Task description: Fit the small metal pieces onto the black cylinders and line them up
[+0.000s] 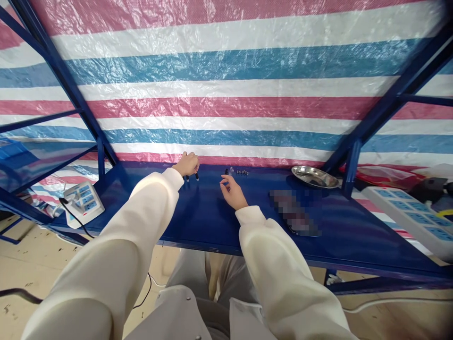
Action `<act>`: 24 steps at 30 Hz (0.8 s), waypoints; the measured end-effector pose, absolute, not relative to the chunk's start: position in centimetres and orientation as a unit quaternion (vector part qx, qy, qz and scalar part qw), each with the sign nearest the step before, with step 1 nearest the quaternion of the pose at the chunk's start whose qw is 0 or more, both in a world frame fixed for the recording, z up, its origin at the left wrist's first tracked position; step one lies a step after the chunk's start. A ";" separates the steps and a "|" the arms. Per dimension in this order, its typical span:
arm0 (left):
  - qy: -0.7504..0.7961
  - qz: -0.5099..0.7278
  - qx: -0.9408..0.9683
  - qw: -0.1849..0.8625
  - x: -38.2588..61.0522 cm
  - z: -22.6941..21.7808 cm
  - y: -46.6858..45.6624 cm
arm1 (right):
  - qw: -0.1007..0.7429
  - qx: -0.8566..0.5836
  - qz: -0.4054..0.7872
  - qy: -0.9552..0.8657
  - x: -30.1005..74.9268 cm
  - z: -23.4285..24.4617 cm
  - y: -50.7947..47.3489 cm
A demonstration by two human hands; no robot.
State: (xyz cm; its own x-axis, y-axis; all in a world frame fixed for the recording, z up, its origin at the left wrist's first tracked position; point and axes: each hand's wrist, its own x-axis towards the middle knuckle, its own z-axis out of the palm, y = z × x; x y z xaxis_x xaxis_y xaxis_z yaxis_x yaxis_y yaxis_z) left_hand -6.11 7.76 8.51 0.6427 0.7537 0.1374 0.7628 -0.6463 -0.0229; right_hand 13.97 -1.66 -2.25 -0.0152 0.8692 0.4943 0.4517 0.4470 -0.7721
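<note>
My left hand (188, 164) is at the back edge of the blue table, palm down with its fingers closed. From its fingertips a small black tube-like piece (197, 176) with a pale end points down to the tabletop. Another short dark piece (188, 178) shows just below the same hand, partly covered by it. My right hand (232, 191) hovers over the middle of the table, fingers loosely curved and apart, holding nothing visible. Just beyond its fingertips lie a small black piece (226, 172) and a clear piece (231, 171). Several tiny shiny metal parts (242, 173) sit beside them.
A shiny metal dish (314, 177) stands at the back right of the table (205, 212). Nearer lies a dark, blurred-out flat object (293, 212). White power strips (85, 204) flank both sides. Blue frame posts rise at each side, with striped sheeting (226, 106) behind.
</note>
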 end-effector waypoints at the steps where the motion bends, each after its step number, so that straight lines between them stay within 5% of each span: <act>1: -0.424 -0.048 -0.903 0.048 -6.3 8.2 7.9 | 0.507 -0.484 0.205 -0.683 14.0 -2.2 -1.7; 24: -0.461 -0.029 -0.883 0.079 -7.3 6.8 8.6 | 0.497 -0.490 0.196 -0.689 14.0 -2.3 -1.7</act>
State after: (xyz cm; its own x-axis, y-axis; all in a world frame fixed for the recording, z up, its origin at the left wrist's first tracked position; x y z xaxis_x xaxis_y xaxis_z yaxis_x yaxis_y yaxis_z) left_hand -7.32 8.62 6.77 0.5730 0.8102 0.1235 0.8193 -0.5623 -0.1121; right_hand 14.01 -1.68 -2.25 -0.0251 0.8700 0.4924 0.4805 0.4424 -0.7572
